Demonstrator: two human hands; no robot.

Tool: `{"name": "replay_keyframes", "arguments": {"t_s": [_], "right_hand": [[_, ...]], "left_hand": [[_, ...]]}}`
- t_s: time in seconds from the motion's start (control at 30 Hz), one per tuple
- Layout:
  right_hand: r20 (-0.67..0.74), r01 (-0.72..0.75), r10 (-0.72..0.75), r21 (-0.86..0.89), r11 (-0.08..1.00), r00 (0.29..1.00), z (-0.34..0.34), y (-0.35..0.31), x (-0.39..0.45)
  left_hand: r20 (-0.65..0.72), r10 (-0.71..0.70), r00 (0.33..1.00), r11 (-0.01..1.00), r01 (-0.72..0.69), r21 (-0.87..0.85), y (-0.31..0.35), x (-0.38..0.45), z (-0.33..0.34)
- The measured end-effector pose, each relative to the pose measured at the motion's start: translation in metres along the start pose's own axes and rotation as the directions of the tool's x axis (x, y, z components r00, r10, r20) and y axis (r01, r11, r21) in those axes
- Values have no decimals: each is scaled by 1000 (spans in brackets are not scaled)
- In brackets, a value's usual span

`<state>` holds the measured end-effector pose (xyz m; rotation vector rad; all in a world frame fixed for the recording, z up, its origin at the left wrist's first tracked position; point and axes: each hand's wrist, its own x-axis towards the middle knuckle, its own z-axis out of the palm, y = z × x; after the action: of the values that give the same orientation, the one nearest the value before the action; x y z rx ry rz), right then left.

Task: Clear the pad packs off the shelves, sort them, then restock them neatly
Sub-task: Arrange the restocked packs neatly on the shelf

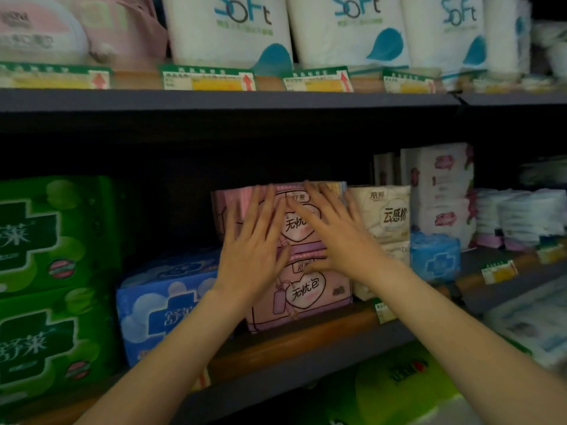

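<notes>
Left hand (pixel 251 250) flat, fingers straight and spread, pressed against the front of the upper pink pad pack (pixel 302 222); nothing gripped. Right hand (pixel 334 237) likewise open, fingers splayed across the same pack's face, fingertips reaching its top edge. That pack stands on a second pink pad pack (pixel 302 294), the two stacked on the middle shelf (pixel 310 334) near its front lip; edges of more pink packs show behind the left fingers. Just left of the stack lies a blue pad pack (pixel 159 305), lower, on its side. Further left, two green pad packs (pixel 46 283) stacked one on the other, well forward. To the right of the pink stack, touching or nearly so, stand cream pad packs (pixel 383 216), then a small blue pack (pixel 434 256) in front of tall white packs with pink print (pixel 441 191). Far right, low piles of white packs (pixel 521 213), blurred. Price tags (pixel 498 271) clipped along the shelf lip. Upper shelf (pixel 214 99) carries white tissue rolls marked "Soft" (pixel 227 29) and pinkish packs (pixel 76 29) at left, with green-and-yellow labels (pixel 208 78) below them.
</notes>
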<state>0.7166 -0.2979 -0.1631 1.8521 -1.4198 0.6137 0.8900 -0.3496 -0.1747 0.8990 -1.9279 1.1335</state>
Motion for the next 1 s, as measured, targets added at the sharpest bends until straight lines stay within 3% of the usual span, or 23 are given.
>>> {"name": "replay_keyframes", "arguments": {"t_s": [0.13,0.23,0.33,0.43,0.53,0.57,0.63,0.7,0.77,0.9,1.0], "right_hand": [[-121,-48,33,-123,991,992,-7,34,-11],[-134,-56,29,-207,977,991,2,59,-18],[-147,-29,2,-186,982,989,11,64,-14],[-170,50,-62,-72,996,983,14,76,-20],[-317,-50,76,89,995,945,9,119,-42],[-297,-120,168,172,978,940,6,138,-52],[-112,-211,264,347,914,958,4,182,-68],[138,-216,170,480,850,976,12,216,-77],[249,-174,31,578,797,968,23,229,-75],[182,-101,-73,787,608,981,31,224,-58],[104,-66,-43,845,531,994,35,210,-47]], "left_hand": [[34,-15,999,1000,14,26,21,16,-2],[68,11,998,996,-17,85,43,25,5],[107,-70,992,991,57,121,60,30,7],[148,-135,980,977,107,183,73,36,0],[192,-233,953,951,182,250,87,42,-6],[202,-277,940,942,224,251,97,45,-10],[248,-353,902,933,322,158,126,55,-15],[281,-310,908,950,309,49,158,66,-7],[313,-263,913,962,271,19,183,71,2],[268,-345,899,936,306,176,181,69,8],[240,-351,905,913,274,303,171,61,3]]}}
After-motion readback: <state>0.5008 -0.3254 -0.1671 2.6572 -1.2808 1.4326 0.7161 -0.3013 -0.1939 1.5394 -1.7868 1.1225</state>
